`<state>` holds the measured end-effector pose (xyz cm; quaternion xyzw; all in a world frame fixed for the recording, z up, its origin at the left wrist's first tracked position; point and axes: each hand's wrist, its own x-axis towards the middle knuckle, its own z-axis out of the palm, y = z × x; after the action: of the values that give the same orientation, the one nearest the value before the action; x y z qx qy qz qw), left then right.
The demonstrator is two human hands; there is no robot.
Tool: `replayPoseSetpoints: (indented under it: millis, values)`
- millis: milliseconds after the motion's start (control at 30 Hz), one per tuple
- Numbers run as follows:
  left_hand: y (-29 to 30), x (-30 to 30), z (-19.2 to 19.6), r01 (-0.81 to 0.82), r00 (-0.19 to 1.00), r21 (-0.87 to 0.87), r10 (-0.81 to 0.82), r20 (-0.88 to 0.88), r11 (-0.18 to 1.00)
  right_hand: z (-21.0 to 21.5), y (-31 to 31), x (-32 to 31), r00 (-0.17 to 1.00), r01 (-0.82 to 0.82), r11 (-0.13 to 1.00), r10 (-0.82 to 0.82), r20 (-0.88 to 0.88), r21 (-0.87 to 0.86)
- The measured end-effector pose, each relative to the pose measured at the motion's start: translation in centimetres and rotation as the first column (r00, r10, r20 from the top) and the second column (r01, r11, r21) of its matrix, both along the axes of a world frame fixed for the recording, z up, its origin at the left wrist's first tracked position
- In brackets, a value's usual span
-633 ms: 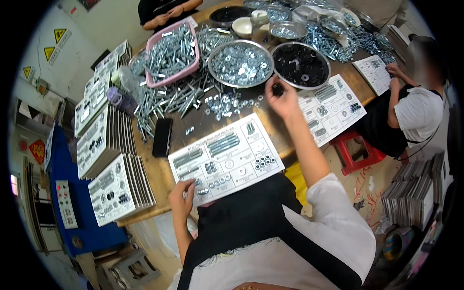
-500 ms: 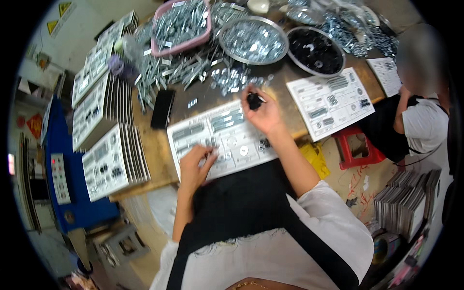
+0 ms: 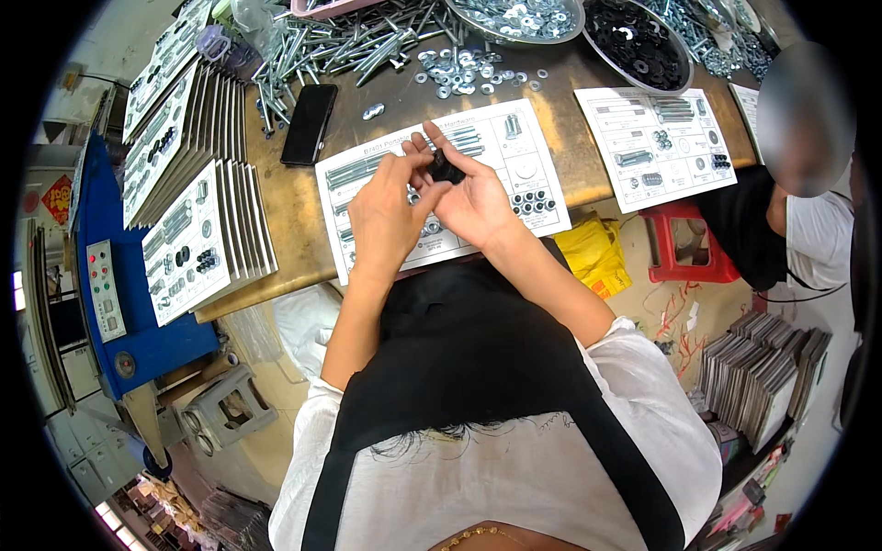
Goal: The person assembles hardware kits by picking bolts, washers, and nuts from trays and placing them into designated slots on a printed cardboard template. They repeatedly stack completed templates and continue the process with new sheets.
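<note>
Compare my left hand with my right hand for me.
The left hand shows its back to the camera, while the right hand is turned palm up.
The right hand cups black pieces; whether the left hand grips anything is unclear.
Both hands are bare and meet above the card.

Heaped bolts (image 3: 390,41) and loose washers (image 3: 467,75) show a workshop.
</note>
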<state>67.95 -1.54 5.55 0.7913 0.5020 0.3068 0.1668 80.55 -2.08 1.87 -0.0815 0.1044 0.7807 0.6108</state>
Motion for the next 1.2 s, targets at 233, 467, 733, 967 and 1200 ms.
replayPoseSetpoints:
  millis: [233,467,733,967,1200]
  values:
    - [-0.3,-1.1,-0.5,-0.006,0.992,-0.033,0.01,0.123,0.999,-0.6,-0.5,-1.5,0.997,-0.047,0.997,0.051,-0.053,0.064]
    - [-0.8,-1.3,0.1,-0.031,0.999,-0.068,0.034,0.039,0.997,0.2,-0.7,-1.9,0.998,-0.03,0.997,0.026,0.056,0.069]
    - [-0.2,-1.6,-0.9,-0.053,0.997,0.148,0.045,0.059,0.988,0.8,-1.0,-1.9,0.948,-0.142,0.951,0.05,0.313,0.276]
    - [1.2,-6.2,4.0,0.581,0.811,-0.23,-0.534,0.237,0.781,3.7,-1.0,4.1,0.35,-0.782,0.607,0.242,0.905,0.14]
    - [1.1,-5.9,4.7,0.752,0.65,-0.398,-0.689,0.32,0.525,6.9,-2.6,3.7,0.141,-0.913,0.407,0.232,0.962,0.035]
